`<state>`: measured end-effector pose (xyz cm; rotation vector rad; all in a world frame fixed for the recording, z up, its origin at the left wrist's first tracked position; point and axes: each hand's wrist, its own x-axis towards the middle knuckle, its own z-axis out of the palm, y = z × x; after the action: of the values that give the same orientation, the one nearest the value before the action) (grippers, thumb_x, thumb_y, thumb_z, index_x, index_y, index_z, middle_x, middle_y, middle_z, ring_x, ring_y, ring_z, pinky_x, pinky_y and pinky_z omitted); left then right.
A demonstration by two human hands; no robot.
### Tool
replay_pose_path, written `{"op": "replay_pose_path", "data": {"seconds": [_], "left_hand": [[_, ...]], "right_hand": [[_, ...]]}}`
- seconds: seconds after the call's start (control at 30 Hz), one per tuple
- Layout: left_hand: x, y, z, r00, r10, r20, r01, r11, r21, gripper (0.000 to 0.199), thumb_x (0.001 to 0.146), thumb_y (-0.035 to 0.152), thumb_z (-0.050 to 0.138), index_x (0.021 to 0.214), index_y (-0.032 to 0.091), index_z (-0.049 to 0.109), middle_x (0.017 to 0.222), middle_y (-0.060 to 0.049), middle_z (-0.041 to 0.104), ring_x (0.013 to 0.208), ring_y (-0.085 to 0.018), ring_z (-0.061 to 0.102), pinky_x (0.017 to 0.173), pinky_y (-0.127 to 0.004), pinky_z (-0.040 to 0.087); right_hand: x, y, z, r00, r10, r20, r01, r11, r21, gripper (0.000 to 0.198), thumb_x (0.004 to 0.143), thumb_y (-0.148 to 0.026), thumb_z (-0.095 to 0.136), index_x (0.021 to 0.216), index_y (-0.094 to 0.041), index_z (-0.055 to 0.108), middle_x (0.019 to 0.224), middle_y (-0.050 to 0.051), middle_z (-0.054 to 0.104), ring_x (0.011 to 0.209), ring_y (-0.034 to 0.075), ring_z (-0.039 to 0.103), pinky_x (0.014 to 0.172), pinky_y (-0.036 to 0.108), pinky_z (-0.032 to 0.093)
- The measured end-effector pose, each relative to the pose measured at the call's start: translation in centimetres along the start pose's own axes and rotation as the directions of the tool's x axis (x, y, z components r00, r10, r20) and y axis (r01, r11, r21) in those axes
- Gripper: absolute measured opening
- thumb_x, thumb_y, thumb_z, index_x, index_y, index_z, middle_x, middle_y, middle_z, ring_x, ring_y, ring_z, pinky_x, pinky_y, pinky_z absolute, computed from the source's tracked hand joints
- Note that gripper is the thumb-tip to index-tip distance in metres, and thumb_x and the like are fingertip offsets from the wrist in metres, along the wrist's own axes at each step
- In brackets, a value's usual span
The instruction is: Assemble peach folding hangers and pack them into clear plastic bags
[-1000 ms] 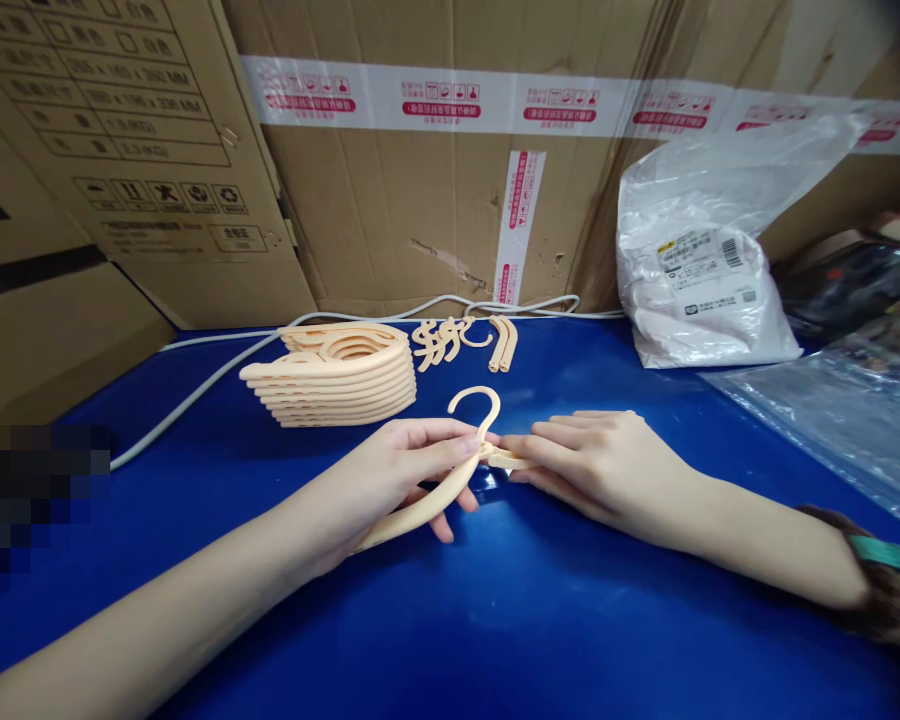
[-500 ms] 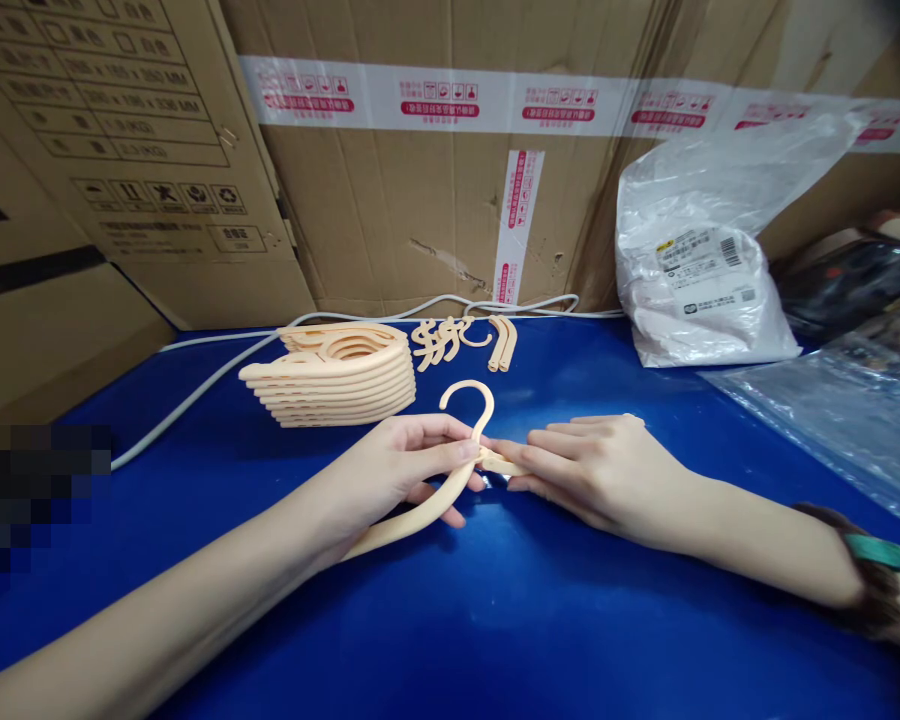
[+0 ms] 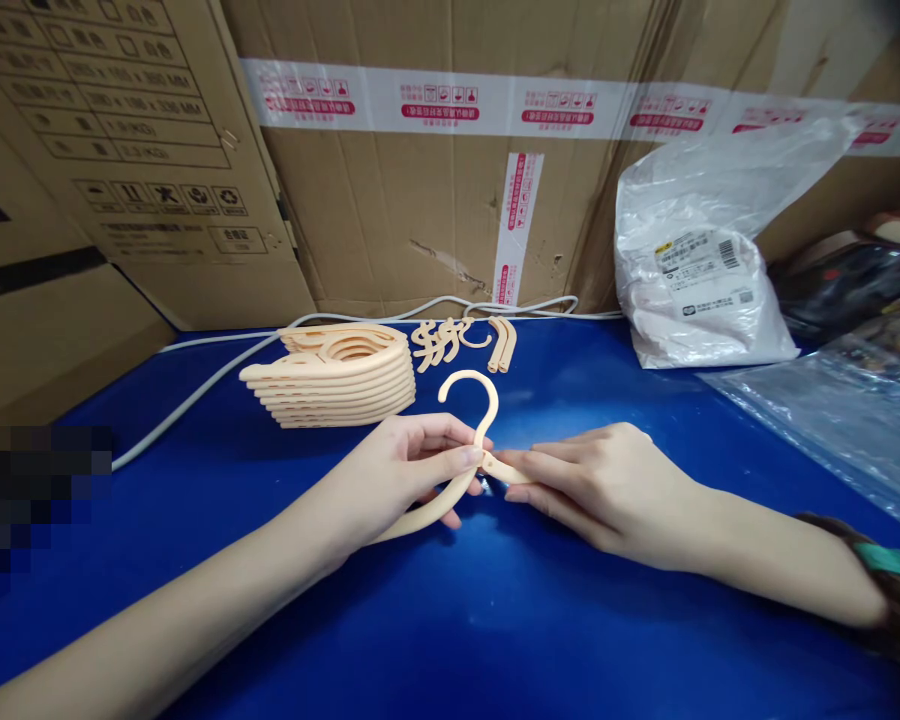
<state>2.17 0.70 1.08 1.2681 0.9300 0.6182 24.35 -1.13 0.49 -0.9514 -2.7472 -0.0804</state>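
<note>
A peach-coloured plastic clothes hanger (image 3: 427,514) is held between both hands just above the blue table. Its hook points up and away, curling to the left. My left hand (image 3: 412,455) is closed round the joint below the hook, thumb on top, with the left arm of the hanger passing under the palm. My right hand (image 3: 592,480) pinches the short right arm beside the joint; the far end of that arm is hidden under the fingers. Behind my left hand lies a stack of folded hangers (image 3: 337,385).
Loose hooks (image 3: 446,342) and two curved hanger arms (image 3: 502,345) lie at the back. A white plastic bag (image 3: 701,290) stands at the right, with clear plastic film (image 3: 832,410) before it. A grey cable (image 3: 195,405) runs along cardboard boxes (image 3: 435,210).
My right hand has shifted slightly right and down, showing more of the hanger's right arm. The hook has tilted a little. My left hand keeps its hold.
</note>
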Motion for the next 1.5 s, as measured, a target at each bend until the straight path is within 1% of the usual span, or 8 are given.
{"op": "replay_pose_path", "data": {"seconds": [0.13,0.3,0.5,0.67,0.83,1.1,1.37,1.5], "left_hand": [[0.1,-0.1,0.1,1.0,-0.005,-0.006,0.005,0.999,0.048,0.023,0.08,0.033,0.069,0.089,0.012,0.066,0.068,-0.002,0.066,0.061,-0.012,0.062,0.047,-0.016,0.053],[0.3,-0.6,0.1,0.999,0.02,0.033,-0.022,0.998,0.061,0.029,0.078,0.038,0.068,0.094,0.014,0.066,0.086,-0.005,0.069,0.06,-0.012,0.063,0.041,-0.016,0.049],[0.2,-0.9,0.3,0.998,-0.001,0.063,-0.005,0.997,0.083,0.03,0.081,0.038,0.063,0.098,0.013,0.066,0.08,-0.004,0.068,0.058,-0.011,0.062,0.042,-0.015,0.048],[-0.2,-0.6,0.5,0.998,0.039,0.046,-0.05,0.96,0.276,0.03,0.091,0.039,0.048,0.096,0.014,0.065,0.077,-0.003,0.068,0.048,-0.008,0.055,0.039,-0.016,0.041],[-0.9,-0.3,0.6,0.98,0.199,0.03,-0.169,0.736,0.655,0.041,0.099,0.038,0.038,0.07,0.017,0.057,0.051,0.006,0.049,0.045,-0.006,0.044,0.046,-0.019,0.032],[-1.3,-0.5,0.4,0.955,0.249,0.16,-0.229,0.278,0.933,0.029,0.099,0.039,0.039,0.087,0.021,0.058,0.076,0.0,0.066,0.066,-0.016,0.061,0.057,-0.025,0.034],[-1.1,0.0,0.7,0.982,0.142,0.126,-0.146,0.14,0.979,0.029,0.102,0.038,0.033,0.099,0.021,0.057,0.088,-0.004,0.071,0.076,-0.024,0.068,0.061,-0.03,0.04],[-1.1,0.0,0.6,0.978,0.18,0.105,-0.132,0.144,0.981,0.033,0.102,0.041,0.033,0.09,0.02,0.055,0.081,-0.003,0.069,0.07,-0.022,0.066,0.058,-0.028,0.037]], "right_hand": [[-0.1,-0.3,0.0,1.0,0.017,0.015,-0.017,1.0,0.008,0.038,0.103,-0.034,0.034,0.118,-0.016,0.064,0.085,0.004,0.073,0.066,0.016,0.069,0.053,0.03,0.038],[-0.2,-0.6,-0.1,0.999,0.034,0.023,-0.034,0.999,0.007,0.036,0.103,-0.032,0.035,0.121,-0.016,0.062,0.086,0.002,0.074,0.067,0.018,0.07,0.054,0.03,0.039],[-0.2,-0.5,-0.1,1.0,0.023,-0.008,-0.023,0.999,-0.023,0.038,0.103,-0.032,0.034,0.122,-0.014,0.061,0.084,0.004,0.075,0.069,0.02,0.072,0.054,0.03,0.04],[-0.1,0.2,0.2,1.0,0.017,0.011,-0.018,1.0,0.013,0.038,0.103,-0.033,0.035,0.116,-0.015,0.065,0.084,0.005,0.074,0.069,0.018,0.07,0.059,0.029,0.04],[0.2,1.1,0.2,1.0,0.012,0.009,-0.012,1.0,0.024,0.04,0.101,-0.041,0.039,0.103,-0.016,0.069,0.08,0.004,0.071,0.068,0.018,0.064,0.065,0.03,0.039],[0.6,1.9,-0.3,0.998,0.035,-0.053,-0.036,0.999,-0.018,0.047,0.091,-0.059,0.049,0.095,-0.017,0.07,0.07,0.002,0.063,0.066,0.019,0.054,0.068,0.033,0.035],[0.5,2.2,-0.4,0.976,0.011,-0.218,-0.029,0.996,-0.08,0.051,0.089,-0.058,0.053,0.109,-0.013,0.063,0.108,0.013,0.062,0.099,0.025,0.054,0.09,0.04,0.038],[0.2,2.0,-0.7,0.947,0.004,-0.321,-0.045,0.992,-0.121,0.033,0.095,-0.04,0.052,0.109,-0.012,0.062,0.106,0.013,0.064,0.09,0.023,0.055,0.079,0.036,0.04]]}}
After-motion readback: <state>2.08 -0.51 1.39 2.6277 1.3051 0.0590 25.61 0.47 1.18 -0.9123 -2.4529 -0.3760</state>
